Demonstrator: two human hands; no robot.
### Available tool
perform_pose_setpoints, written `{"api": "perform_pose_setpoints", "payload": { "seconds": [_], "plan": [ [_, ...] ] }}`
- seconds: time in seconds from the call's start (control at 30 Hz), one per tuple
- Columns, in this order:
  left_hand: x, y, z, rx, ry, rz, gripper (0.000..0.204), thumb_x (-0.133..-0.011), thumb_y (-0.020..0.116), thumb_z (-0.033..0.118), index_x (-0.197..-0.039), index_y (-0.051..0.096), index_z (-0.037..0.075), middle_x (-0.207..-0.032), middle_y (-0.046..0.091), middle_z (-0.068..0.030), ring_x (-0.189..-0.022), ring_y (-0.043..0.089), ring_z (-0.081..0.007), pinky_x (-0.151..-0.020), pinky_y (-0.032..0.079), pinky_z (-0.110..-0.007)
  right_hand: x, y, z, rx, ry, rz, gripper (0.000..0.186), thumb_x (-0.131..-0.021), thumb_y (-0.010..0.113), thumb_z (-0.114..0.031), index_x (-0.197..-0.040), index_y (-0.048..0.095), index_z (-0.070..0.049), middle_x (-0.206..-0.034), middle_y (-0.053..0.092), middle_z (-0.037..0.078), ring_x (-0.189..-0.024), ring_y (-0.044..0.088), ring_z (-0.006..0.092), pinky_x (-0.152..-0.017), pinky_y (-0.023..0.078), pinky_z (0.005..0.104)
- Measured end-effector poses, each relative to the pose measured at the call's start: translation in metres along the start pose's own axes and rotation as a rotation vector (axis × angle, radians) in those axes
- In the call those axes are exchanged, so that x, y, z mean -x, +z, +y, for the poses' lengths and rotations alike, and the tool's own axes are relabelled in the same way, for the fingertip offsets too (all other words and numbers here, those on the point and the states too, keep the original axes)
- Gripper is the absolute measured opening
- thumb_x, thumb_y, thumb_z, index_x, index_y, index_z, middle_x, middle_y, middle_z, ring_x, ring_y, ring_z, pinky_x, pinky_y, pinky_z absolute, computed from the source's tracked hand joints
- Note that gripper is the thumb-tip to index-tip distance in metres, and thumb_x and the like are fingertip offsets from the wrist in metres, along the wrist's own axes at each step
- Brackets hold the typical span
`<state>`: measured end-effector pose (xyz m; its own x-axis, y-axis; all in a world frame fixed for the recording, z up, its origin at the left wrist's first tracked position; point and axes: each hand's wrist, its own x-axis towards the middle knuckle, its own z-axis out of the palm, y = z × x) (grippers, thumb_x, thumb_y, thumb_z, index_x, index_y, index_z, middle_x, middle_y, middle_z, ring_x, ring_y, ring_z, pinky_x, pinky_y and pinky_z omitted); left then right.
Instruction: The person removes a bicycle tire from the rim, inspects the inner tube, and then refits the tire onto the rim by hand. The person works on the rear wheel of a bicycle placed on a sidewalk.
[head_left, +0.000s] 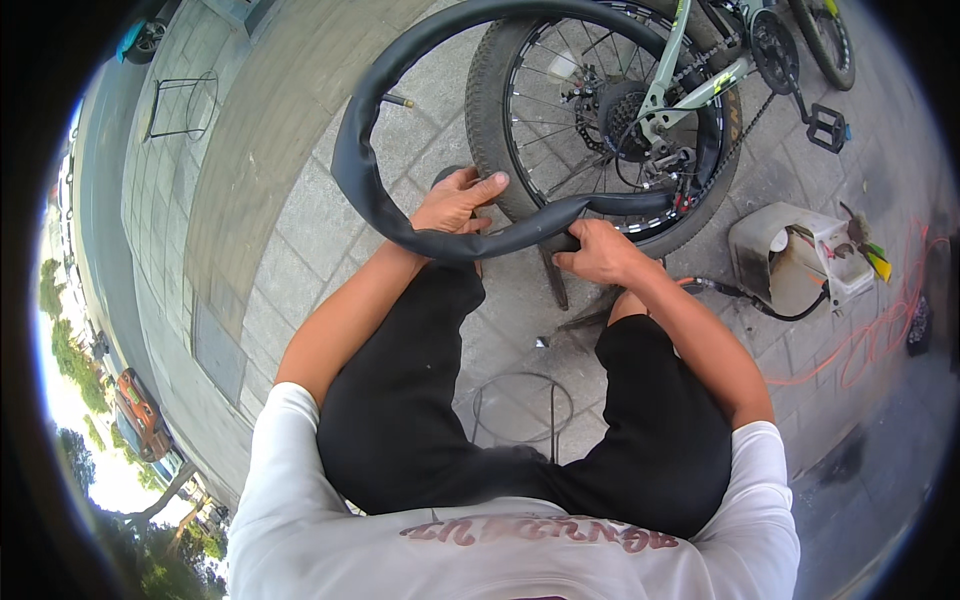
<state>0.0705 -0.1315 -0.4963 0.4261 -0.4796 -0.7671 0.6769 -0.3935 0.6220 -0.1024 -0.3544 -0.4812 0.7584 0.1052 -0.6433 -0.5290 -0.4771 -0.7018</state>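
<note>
A puffed-out black inner tube [360, 150] loops over the rear wheel of a pale green bicycle [690, 100], its brass valve [398, 101] pointing inward. The lower run of the tube crosses my left wrist. My left hand [455, 205] is open, thumb stretched against the side of the tire [487, 120] and fingers apart. At the tire's near edge, just under the tube, my right hand [600, 252] is closed on the tire, its thumb below. The tube's right end passes beside the rim near the derailleur [672, 165]. My left fingertips are partly hidden.
A cut-open whitish plastic container [770, 255] with tools stands at right, near a coiled orange hose [870, 340]. A wire-framed stool [185, 108] stands far left. Between my knees is a thin metal ring stand [522, 405]. A pedal [827, 128] juts out at upper right.
</note>
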Motion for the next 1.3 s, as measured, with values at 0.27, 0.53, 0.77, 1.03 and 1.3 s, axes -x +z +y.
{"api": "perform_pose_setpoints", "payload": {
  "seconds": [0.27,0.53,0.77,1.03,1.3],
  "plan": [
    [-0.001,0.019,-0.007,-0.266,0.135,-0.015,0.061,-0.1,0.076,0.048,-0.133,0.064,-0.002,-0.12,0.069,-0.0145,-0.112,0.068,-0.0275,-0.099,0.055,-0.042,-0.011,-0.023,-0.001,0.231,0.056,-0.146,0.063,-0.08,0.083,-0.048,-0.104,0.074,0.01,-0.092,0.074,0.027,-0.093,0.073,0.0381,-0.089,0.057,0.0448],
    [-0.005,0.017,-0.004,-0.289,0.14,-0.001,0.061,-0.101,0.074,0.048,-0.133,0.063,-0.002,-0.121,0.07,-0.0148,-0.112,0.069,-0.0265,-0.098,0.056,-0.041,0.006,-0.055,0.022,0.555,0.246,-0.323,0.064,-0.075,0.086,-0.052,-0.109,0.078,0.002,-0.104,0.078,0.023,-0.103,0.074,0.0412,-0.094,0.057,0.0458],
    [-0.005,0.017,0.002,-0.194,0.108,-0.026,0.06,-0.102,0.073,0.049,-0.133,0.062,-0.002,-0.122,0.071,-0.015,-0.111,0.07,-0.0256,-0.098,0.057,-0.04,0.004,-0.036,0.07,0.861,0.123,-0.254,0.054,-0.075,0.084,-0.045,-0.104,0.079,-0.001,-0.104,0.078,0.022,-0.104,0.075,0.0383,-0.096,0.059,0.043],
    [-0.024,-0.053,-0.046,0.551,-0.048,-0.159,0.046,-0.11,0.064,0.037,-0.141,0.058,0.003,-0.136,0.068,-0.0112,-0.124,0.067,-0.0235,-0.105,0.058,-0.043,-0.027,-0.007,-0.016,0.26,-0.026,-0.12,0.051,-0.084,0.081,-0.043,-0.102,0.076,0.005,-0.091,0.076,0.026,-0.093,0.076,0.0398,-0.087,0.058,0.0449],
    [-0.005,0.019,-0.016,0.067,0.199,-0.059,0.047,-0.103,0.076,0.034,-0.125,0.059,-0.004,-0.116,0.072,-0.0122,-0.103,0.073,-0.0202,-0.089,0.061,-0.035,-0.074,-0.015,-0.036,-0.339,0.013,-0.075,0.043,-0.088,0.084,-0.034,-0.111,0.077,0.001,-0.092,0.076,0.009,-0.088,0.069,0.0171,-0.083,0.054,0.0342]
  ]
}}
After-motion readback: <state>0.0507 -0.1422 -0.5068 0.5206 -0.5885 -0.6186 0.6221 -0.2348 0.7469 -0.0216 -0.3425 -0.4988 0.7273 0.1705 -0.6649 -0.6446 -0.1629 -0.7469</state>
